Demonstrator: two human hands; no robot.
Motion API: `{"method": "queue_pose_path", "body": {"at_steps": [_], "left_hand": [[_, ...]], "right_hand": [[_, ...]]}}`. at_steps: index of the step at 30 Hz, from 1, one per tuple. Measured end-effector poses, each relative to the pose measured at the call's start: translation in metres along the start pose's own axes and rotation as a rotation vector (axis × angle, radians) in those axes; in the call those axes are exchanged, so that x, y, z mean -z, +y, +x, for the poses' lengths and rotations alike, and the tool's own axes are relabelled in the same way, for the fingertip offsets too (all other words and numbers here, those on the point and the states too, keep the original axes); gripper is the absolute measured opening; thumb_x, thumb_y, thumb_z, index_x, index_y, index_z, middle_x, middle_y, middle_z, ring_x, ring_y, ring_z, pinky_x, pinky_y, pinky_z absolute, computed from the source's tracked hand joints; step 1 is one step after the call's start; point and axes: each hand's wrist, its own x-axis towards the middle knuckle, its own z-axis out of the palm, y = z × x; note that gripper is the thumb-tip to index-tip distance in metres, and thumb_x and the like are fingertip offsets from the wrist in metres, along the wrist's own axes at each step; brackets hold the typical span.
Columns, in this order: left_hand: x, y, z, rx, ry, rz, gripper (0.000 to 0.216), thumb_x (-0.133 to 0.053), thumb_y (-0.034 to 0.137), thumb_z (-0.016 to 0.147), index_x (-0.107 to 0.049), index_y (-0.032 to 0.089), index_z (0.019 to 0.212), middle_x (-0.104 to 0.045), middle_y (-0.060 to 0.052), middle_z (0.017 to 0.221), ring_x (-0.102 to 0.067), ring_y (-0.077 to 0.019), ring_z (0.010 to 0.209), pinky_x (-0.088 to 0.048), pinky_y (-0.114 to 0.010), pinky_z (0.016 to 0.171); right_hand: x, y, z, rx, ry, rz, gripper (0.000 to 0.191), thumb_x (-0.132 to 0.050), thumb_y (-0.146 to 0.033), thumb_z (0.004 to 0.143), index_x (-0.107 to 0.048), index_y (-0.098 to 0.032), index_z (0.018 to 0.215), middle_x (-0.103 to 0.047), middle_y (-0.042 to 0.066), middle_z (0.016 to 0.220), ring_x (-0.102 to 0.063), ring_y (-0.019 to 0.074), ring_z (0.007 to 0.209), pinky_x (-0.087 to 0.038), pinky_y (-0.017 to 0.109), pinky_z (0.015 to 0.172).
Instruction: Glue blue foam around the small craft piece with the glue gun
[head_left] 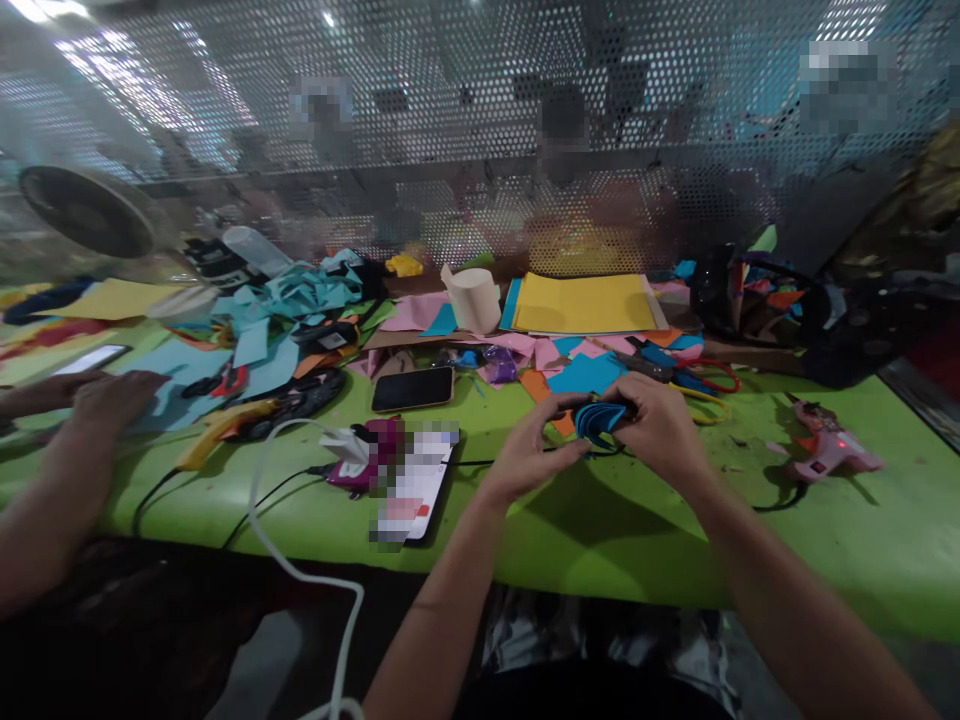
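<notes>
Both my hands meet above the green table [645, 540], a little right of centre. My left hand [529, 455] pinches the left edge of a folded blue paper piece [596, 420]. My right hand [656, 430] curls round the same blue paper from the right and holds it. The paper looks like several curved layers stacked together. Both hands are closed on it, just above the table top.
A pink glue gun [829, 450] lies at the right. Two phones [412, 388] [412, 495] lie left of my hands. Yellow sheets [585, 300], a tape roll [474, 298], scissors [697, 378] and paper scraps crowd the back. Another person's arm [67, 450] rests at the left.
</notes>
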Motion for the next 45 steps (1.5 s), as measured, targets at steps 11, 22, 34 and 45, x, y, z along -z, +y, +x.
{"method": "queue_pose_path", "body": {"at_steps": [11, 22, 34, 45], "left_hand": [[0.0049, -0.0046, 0.0001, 0.042, 0.046, -0.041, 0.049, -0.077, 0.041, 0.075, -0.068, 0.019, 0.117, -0.070, -0.010, 0.120, -0.061, -0.0263, 0.115, -0.046, -0.038, 0.102], [0.0072, -0.0006, 0.0005, 0.062, 0.007, -0.104, 0.042, -0.073, 0.042, 0.080, -0.071, 0.019, 0.115, -0.071, -0.010, 0.122, -0.063, -0.0278, 0.118, -0.048, -0.039, 0.103], [0.0046, -0.0039, -0.0004, 0.018, 0.049, 0.029, 0.036, -0.069, 0.030, 0.081, -0.070, 0.019, 0.115, -0.072, -0.009, 0.118, -0.064, -0.0240, 0.111, -0.047, -0.037, 0.100], [0.0062, 0.0008, -0.0027, -0.005, 0.020, 0.087, 0.044, -0.065, 0.023, 0.078, -0.067, 0.017, 0.122, -0.069, -0.011, 0.125, -0.062, -0.0264, 0.117, -0.048, -0.038, 0.101]], "right_hand": [[0.0016, 0.0023, -0.0010, 0.047, -0.094, 0.026, 0.013, -0.060, -0.007, 0.071, -0.064, -0.018, 0.077, -0.064, 0.004, 0.078, -0.057, 0.0163, 0.069, -0.037, 0.025, 0.059], [0.0031, 0.0032, 0.0001, 0.054, -0.096, 0.005, 0.013, -0.061, -0.007, 0.071, -0.064, -0.018, 0.076, -0.065, 0.003, 0.077, -0.059, 0.0162, 0.069, -0.038, 0.025, 0.060], [-0.0004, 0.0040, -0.0012, 0.068, -0.139, -0.101, 0.006, -0.064, -0.013, 0.076, -0.064, -0.019, 0.078, -0.065, 0.005, 0.080, -0.058, 0.0169, 0.070, -0.037, 0.026, 0.060], [-0.0008, 0.0050, -0.0023, 0.159, -0.100, -0.140, 0.012, -0.061, -0.008, 0.076, -0.065, -0.018, 0.081, -0.067, 0.005, 0.081, -0.060, 0.0183, 0.073, -0.039, 0.026, 0.063]]}}
